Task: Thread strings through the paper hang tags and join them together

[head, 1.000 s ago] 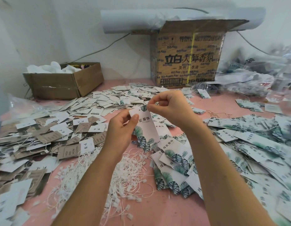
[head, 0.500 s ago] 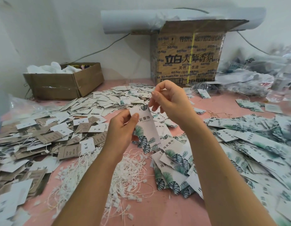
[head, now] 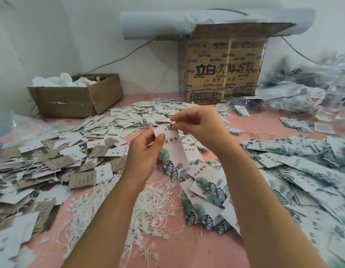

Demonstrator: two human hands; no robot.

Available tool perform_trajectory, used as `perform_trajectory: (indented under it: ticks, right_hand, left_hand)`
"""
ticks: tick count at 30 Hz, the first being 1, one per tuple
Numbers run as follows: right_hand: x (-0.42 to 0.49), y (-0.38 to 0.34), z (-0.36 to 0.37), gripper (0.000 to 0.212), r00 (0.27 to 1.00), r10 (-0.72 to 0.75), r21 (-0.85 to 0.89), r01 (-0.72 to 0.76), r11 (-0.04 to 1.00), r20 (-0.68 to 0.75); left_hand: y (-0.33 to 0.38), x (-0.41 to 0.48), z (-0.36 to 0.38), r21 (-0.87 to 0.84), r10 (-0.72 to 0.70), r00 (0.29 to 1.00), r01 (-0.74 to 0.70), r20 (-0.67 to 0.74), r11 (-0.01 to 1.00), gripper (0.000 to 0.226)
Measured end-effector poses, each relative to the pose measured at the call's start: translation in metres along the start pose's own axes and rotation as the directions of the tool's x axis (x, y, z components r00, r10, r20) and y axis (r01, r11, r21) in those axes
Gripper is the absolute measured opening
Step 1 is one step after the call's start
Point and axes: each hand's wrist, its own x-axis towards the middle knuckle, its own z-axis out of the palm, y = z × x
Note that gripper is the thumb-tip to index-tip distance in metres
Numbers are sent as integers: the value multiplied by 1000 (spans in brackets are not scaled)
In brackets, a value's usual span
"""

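- White leaf-printed paper hang tag (head: 170, 149) stands upright above the pink tabletop (head: 196, 252), gripped by the left hand (head: 144, 151) between thumb and fingers.
- Right hand (head: 196, 124) pinches its top corner with curled fingertips.
- Loose white strings (head: 148, 206) lie heaped beneath.

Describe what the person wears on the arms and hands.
Both forearms are bare, with no sleeve in view. The left hand and right hand are ungloved; no ring, watch or bracelet shows.
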Motion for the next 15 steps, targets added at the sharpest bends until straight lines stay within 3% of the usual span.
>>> perform_trajectory:
  ticks: [4,7,15]
  right_hand:
    - [1,0,1,10,998,-33,-140,26,990,-47]
    - [1,-1,1,12,995,-58,-198,42,979,-77]
    - [-2,-5,4,15,996,-67,-296,82,952,61]
  left_hand:
    - [0,0,-1,-5,0,1000,0,-4,1000,21]
    - [0,0,-2,2,5,1000,-5,0,1000,22]
    - [-1,0,-2,30,45,999,-45,9,999,22]
